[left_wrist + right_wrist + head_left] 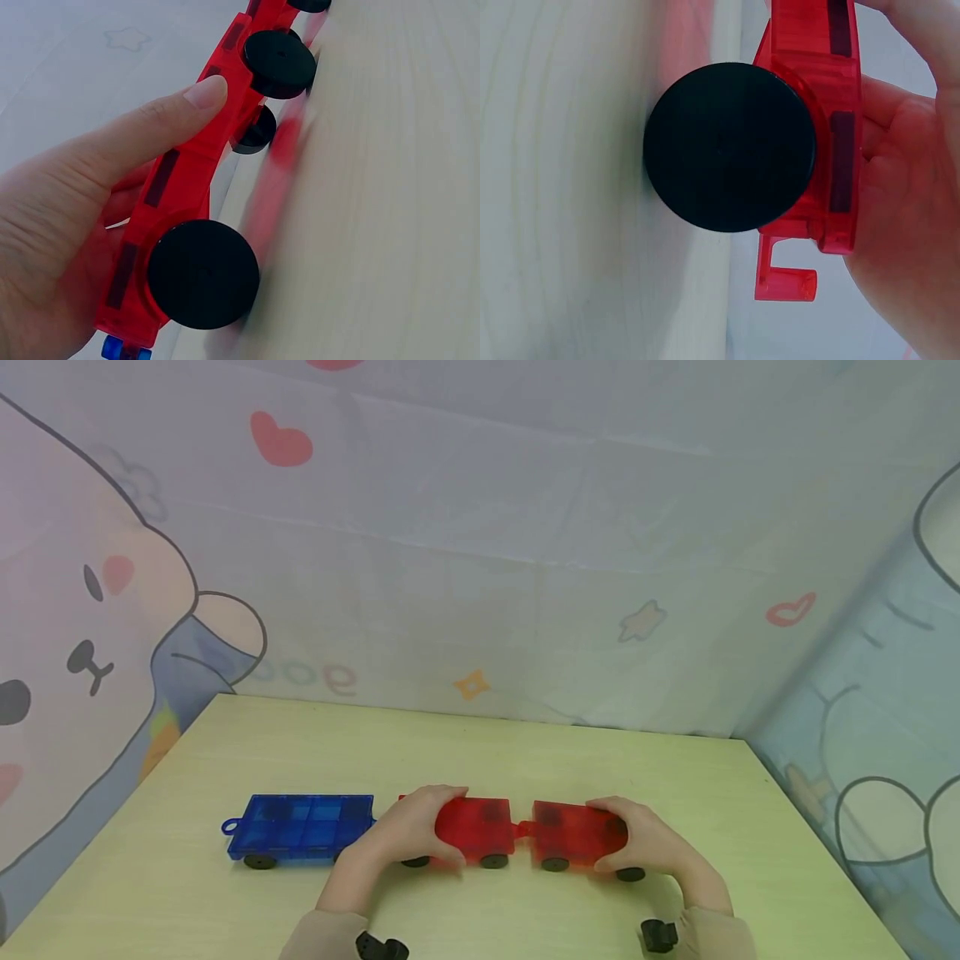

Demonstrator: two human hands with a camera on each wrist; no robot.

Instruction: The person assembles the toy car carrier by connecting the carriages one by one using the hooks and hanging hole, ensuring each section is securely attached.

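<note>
Two translucent red toy train cars with black wheels stand in a row on the table. My left hand (407, 823) grips the left red car (483, 828) across its top, with the thumb (172, 120) on its near side. My right hand (651, 838) grips the right red car (572, 830) near its outer end. Between the two cars, a red coupling (523, 830) meets. From the right car's outer end sticks a red hook (787, 283). A blue toy car (311, 822) stands left of my left hand; a blue coupling piece (124, 349) touches the left red car's end.
The pale wooden table (480, 747) carries the row of cars. Behind it hangs a printed cloth (480, 510) with hearts and cartoon animals. A blue ring (230, 827) juts from the blue car's left end. Black devices (660, 935) sit at both wrists.
</note>
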